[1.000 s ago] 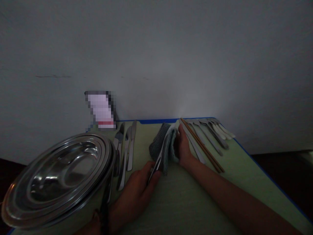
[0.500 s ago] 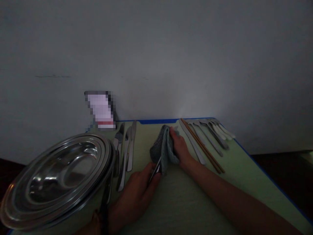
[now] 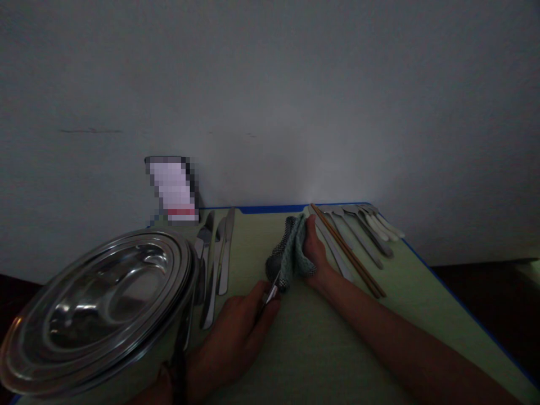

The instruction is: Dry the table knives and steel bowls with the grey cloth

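My left hand [image 3: 236,332] pinches the handle end of a metal piece of cutlery [image 3: 271,291] low on the green table. Its far end is hidden inside a grey-green cloth [image 3: 289,253]. My right hand [image 3: 314,250] is closed on that cloth, folding it round the cutlery. The two hands are about a hand's width apart.
A stack of shiny steel plates [image 3: 97,304] fills the near left. Knives [image 3: 217,253] lie in a row beside it. On the right lie brown chopsticks [image 3: 350,253] and several spoons [image 3: 371,230]. The green table [image 3: 337,349] has a blue edge and meets a grey wall.
My right hand slid the cloth along the cutlery, first nearer to my left hand, then back toward the wall, bunching it tighter. My left hand stayed put.
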Demonstrator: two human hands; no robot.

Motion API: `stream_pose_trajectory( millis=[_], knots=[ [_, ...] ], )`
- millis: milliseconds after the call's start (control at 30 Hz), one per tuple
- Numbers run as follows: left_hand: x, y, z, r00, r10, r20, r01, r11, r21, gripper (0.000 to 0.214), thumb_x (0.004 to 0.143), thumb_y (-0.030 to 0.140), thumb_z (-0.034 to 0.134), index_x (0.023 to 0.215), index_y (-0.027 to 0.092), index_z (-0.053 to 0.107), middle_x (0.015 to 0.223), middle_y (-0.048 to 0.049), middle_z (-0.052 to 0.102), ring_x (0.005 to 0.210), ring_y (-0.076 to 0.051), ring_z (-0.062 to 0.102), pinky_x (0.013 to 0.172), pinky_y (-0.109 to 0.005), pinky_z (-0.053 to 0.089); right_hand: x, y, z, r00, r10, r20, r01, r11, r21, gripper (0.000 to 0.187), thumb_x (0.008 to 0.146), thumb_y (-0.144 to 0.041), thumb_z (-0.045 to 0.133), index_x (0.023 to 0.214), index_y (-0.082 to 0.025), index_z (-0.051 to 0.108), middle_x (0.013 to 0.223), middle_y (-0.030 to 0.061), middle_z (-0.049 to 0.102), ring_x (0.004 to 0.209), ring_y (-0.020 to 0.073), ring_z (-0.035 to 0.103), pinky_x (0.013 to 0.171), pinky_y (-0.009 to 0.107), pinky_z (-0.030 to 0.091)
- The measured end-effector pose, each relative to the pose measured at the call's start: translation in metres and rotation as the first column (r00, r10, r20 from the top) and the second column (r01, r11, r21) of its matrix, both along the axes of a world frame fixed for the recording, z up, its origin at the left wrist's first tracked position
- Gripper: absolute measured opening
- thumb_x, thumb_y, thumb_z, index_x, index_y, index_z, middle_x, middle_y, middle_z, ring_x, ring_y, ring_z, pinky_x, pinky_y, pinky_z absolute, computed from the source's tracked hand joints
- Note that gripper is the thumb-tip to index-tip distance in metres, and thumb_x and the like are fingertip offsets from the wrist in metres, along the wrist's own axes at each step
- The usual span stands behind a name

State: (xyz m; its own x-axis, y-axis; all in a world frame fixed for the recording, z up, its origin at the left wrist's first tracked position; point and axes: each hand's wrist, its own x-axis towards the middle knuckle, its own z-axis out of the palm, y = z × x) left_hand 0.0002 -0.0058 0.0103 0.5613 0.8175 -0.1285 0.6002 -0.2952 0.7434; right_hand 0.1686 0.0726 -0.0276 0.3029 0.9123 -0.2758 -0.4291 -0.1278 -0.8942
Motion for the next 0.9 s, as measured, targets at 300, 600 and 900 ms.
stream_pose_trajectory(
  millis=[300,600,900],
  knots=[
    [0.0,0.001,-0.001,1.0,0.005,-0.031,-0.003,0.999,0.048,0.025,0.094,0.035,0.033,0.094,0.021,0.053,0.082,-0.0031,0.067,0.073,-0.02,0.063,0.069,-0.028,0.047,-0.003,-0.005,0.009,0.985,0.172,-0.003,-0.17,0.976,0.135,0.046,0.054,-0.063,0.071,0.061,-0.02,0.057,0.051,-0.0035,0.057,0.044,0.0125,0.052,0.048,0.026,0.045],
    [-0.002,0.0,-0.003,1.0,-0.007,0.006,0.007,1.0,0.006,0.026,0.095,0.037,0.031,0.095,0.021,0.051,0.08,-0.0023,0.065,0.074,-0.019,0.062,0.071,-0.028,0.046,-0.004,-0.002,0.01,0.899,0.254,-0.357,-0.226,0.967,0.12,0.044,0.074,-0.061,0.055,0.075,-0.018,0.065,0.066,0.003,0.069,0.065,0.0186,0.065,0.069,0.033,0.051],
    [-0.002,0.002,0.002,0.998,0.026,0.062,-0.024,0.999,-0.029,0.024,0.093,0.038,0.034,0.092,0.022,0.052,0.083,-0.0002,0.063,0.081,-0.018,0.061,0.074,-0.027,0.046,-0.003,0.004,0.009,0.903,0.144,-0.404,-0.067,0.978,0.197,0.048,0.071,-0.066,0.053,0.093,-0.024,0.064,0.086,0.0021,0.072,0.078,0.0213,0.066,0.071,0.035,0.052]
  ],
)
